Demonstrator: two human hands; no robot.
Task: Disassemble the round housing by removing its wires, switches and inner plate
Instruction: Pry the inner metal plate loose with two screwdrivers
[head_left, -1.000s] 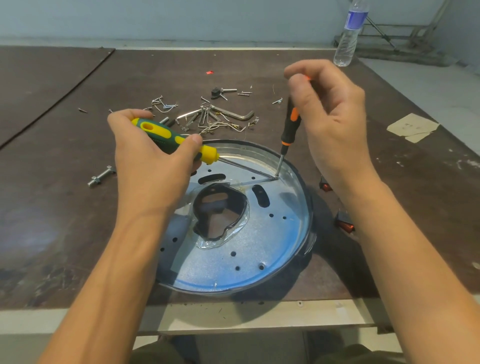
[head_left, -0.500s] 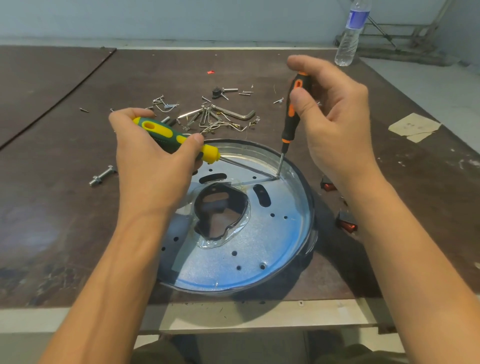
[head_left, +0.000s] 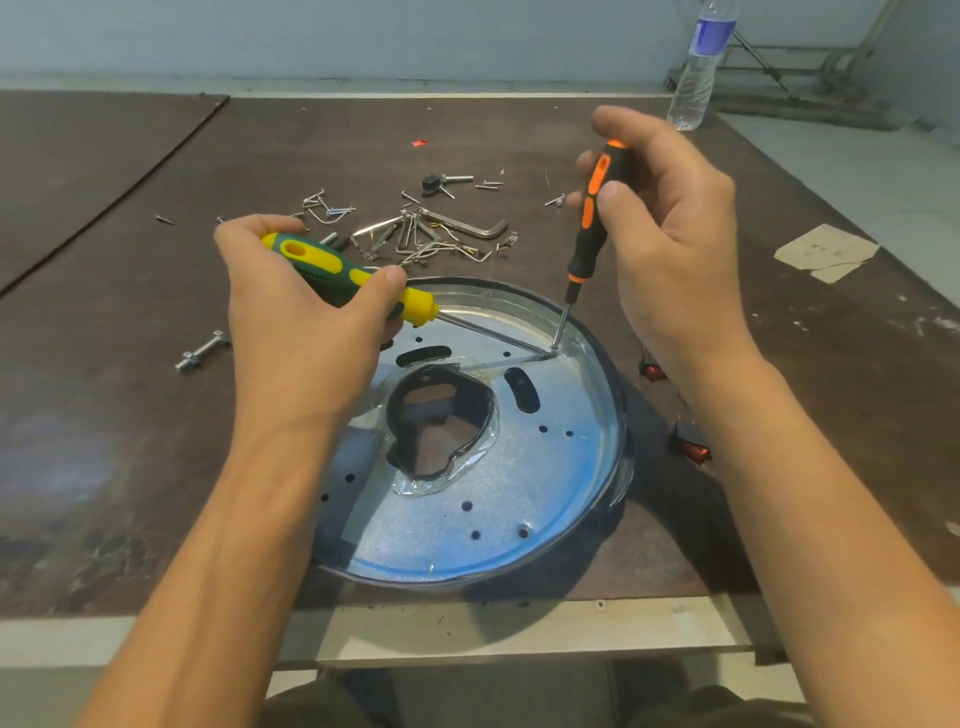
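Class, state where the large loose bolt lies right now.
Head view: the bolt lies on the table at left, just left of the left hand gripping the green-yellow screwdriver.

A dark brown worktop (head_left: 130, 415) carries a scatter of loose screws and bent wire clips (head_left: 410, 234) at its far middle, with a hex key (head_left: 475, 227) at the scatter's right edge. A tiny red fragment (head_left: 418, 142) lies farther off. A bolt (head_left: 201, 351) lies alone at the left, and a torn paper scrap (head_left: 826, 252) at the right. A clear water bottle (head_left: 698, 73) stands upright at the far right.

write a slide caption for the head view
Left hand holds green screwdriver, right hand orange screwdriver, tips meeting inside the round housing.
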